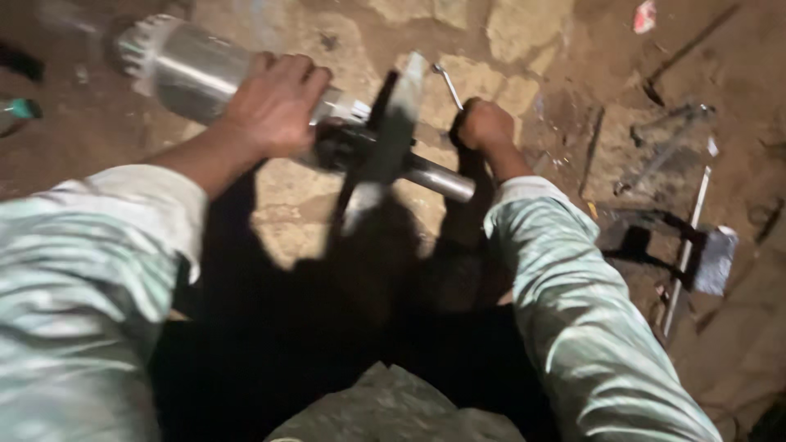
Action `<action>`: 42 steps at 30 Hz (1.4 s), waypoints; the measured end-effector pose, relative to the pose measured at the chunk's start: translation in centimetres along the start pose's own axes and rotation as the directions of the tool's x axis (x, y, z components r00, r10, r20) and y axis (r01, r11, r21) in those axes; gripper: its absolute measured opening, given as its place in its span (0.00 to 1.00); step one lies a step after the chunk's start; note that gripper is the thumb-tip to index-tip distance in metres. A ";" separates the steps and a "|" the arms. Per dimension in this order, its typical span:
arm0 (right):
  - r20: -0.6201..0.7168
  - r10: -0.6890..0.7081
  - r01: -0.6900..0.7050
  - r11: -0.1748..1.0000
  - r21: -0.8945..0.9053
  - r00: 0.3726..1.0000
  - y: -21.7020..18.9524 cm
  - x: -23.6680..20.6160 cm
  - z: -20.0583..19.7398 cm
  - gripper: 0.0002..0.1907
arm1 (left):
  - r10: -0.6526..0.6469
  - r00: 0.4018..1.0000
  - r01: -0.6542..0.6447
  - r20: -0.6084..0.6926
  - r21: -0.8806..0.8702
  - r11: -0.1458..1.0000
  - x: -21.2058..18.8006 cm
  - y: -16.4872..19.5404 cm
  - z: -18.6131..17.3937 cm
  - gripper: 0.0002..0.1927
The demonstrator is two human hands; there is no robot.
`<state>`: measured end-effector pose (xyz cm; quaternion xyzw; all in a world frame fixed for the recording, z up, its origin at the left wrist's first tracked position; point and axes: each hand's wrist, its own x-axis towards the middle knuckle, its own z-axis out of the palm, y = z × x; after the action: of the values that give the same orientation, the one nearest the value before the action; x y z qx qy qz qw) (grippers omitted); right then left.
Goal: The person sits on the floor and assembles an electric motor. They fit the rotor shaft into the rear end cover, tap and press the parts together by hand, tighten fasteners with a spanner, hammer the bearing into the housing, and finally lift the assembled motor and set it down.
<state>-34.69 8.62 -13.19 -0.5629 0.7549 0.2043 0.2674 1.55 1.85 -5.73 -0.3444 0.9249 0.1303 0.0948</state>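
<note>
One metal shaft assembly [327, 123] was observed held above the dirt floor [671, 344], its long axis running from upper left to lower right; the wide cylindrical end with a toothed rim pointed upper left, and the narrow bare shaft end pointed lower right. One flat plate [385, 147] sat crosswise on the shaft near its middle, standing roughly upright and blurred. The left hand [274, 102] lay over the cylindrical body, its fingers [286, 69] curled together around it. The right hand [485, 124] was closed in a fist just beyond the shaft's narrow end, fingers pressed together on one thin bent metal tool [449, 83] that rose from it. Two pale sleeves were counted. To the right, well apart, one flat metal piece on a thin rod [704, 254] lay on the floor. Fine detail could not be determined owing to blur.
</note>
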 end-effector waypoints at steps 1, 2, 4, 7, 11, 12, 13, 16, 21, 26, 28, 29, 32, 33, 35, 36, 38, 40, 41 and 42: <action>-0.041 -0.016 0.018 0.999 0.031 0.999 -0.1 0.2 -0.2 0.17 | -0.007 1.000 0.008 0.023 -0.014 1.000 0.1 0.0 0.0 0.38; -0.084 -0.028 0.033 0.997 0.063 0.996 -0.2 0.4 -0.5 0.17 | -0.011 0.999 0.013 0.044 -0.028 1.000 0.3 -0.1 0.0 0.40; -0.143 -0.042 0.056 0.994 0.094 0.989 -0.4 0.8 -1.4 0.17 | -0.018 0.999 0.021 0.050 -0.062 0.998 0.5 -0.3 0.0 0.41; -0.224 -0.083 0.108 0.989 0.104 0.971 -0.5 1.0 -3.0 0.17 | -0.029 1.000 0.030 0.011 -0.137 0.990 0.7 -0.5 -0.1 0.38; -0.455 -0.103 0.267 0.911 0.314 0.885 -0.6 0.2 -4.9 0.16 | -0.043 0.998 0.050 0.038 -0.193 0.980 1.0 -0.3 -0.2 0.39; -0.505 -0.083 0.310 0.869 0.385 0.859 -0.5 -0.2 -5.5 0.17 | -0.050 0.996 0.063 0.069 -0.208 0.976 1.1 -0.2 -0.3 0.39; -0.545 -0.126 0.364 0.862 0.354 0.829 -0.6 -0.6 -6.3 0.18 | -0.041 0.999 0.035 -0.021 -0.233 0.972 1.3 -0.1 -0.4 0.39; -0.563 -0.272 0.512 0.795 0.326 0.781 -0.4 -2.2 -9.5 0.15 | -0.030 0.978 -0.036 -0.206 -0.309 0.950 1.9 0.1 -0.9 0.36; -0.522 -0.454 0.671 0.642 0.370 0.722 -0.1 -9.7 -13.1 0.18 | -0.041 0.988 0.091 0.152 -0.341 0.936 2.3 1.9 -2.1 0.22; -0.124 -0.401 0.328 0.494 0.805 0.907 -1.6 -18.2 -11.9 0.07 | 0.284 0.913 -0.380 -0.292 -0.361 0.852 0.5 4.9 -2.8 0.12; -0.163 -0.472 0.365 0.376 0.852 0.866 -2.6 -19.6 -12.0 0.04 | 0.210 0.911 -0.368 -0.356 -0.468 0.803 0.7 5.1 -3.8 0.12; -0.167 -0.457 0.351 0.354 0.867 0.874 -3.0 -20.0 -12.4 0.04 | 0.120 0.964 -0.237 -0.238 -0.558 0.795 1.1 4.9 -4.6 0.12; -0.222 -0.425 0.340 0.227 0.913 0.878 -3.8 -20.8 -14.1 0.05 | -0.036 0.997 -0.018 -0.066 -0.671 0.741 2.1 4.6 -7.2 0.15; -0.264 -0.412 0.353 0.156 0.923 0.872 -3.9 -21.0 -14.7 0.05 | -0.067 0.997 0.018 -0.044 -0.689 0.724 2.3 4.7 -8.1 0.16; -0.296 -0.365 0.311 -0.018 0.950 0.883 -4.0 -21.4 -15.6 0.06 | 0.098 0.994 -0.103 -0.054 -0.782 0.615 2.0 5.9 -9.5 0.17; -0.290 -0.337 0.264 -0.122 0.957 0.896 -4.0 -21.4 -16.0 0.07 | 0.178 0.982 -0.158 -0.069 -0.821 0.549 1.7 6.5 -10.2 0.17; -0.262 -0.290 0.190 -0.255 0.948 0.920 -4.0 -21.3 -16.4 0.08 | 0.267 0.947 -0.281 -0.179 -0.863 0.420 1.1 7.5 -11.3 0.17; -0.220 -0.251 0.137 -0.308 0.942 0.943 -3.9 -21.0 -16.4 0.08 | 0.292 0.943 -0.265 -0.159 -0.890 0.372 0.9 7.8 -12.3 0.15; -0.226 -0.251 0.146 -0.301 0.942 0.941 -3.8 -20.7 -16.4 0.09 | 0.278 0.958 -0.179 -0.069 -0.902 0.393 1.0 7.6 -12.8 0.15; -0.226 -0.250 0.148 -0.295 0.944 0.942 -3.6 -20.6 -16.4 0.10 | 0.263 0.964 -0.087 0.025 -0.909 0.408 1.0 7.3 -13.2 0.14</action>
<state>-29.44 12.86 12.47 -0.2435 0.5053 -0.4995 0.6602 -5.14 2.55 7.76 -0.2304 0.7309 0.6410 -0.0423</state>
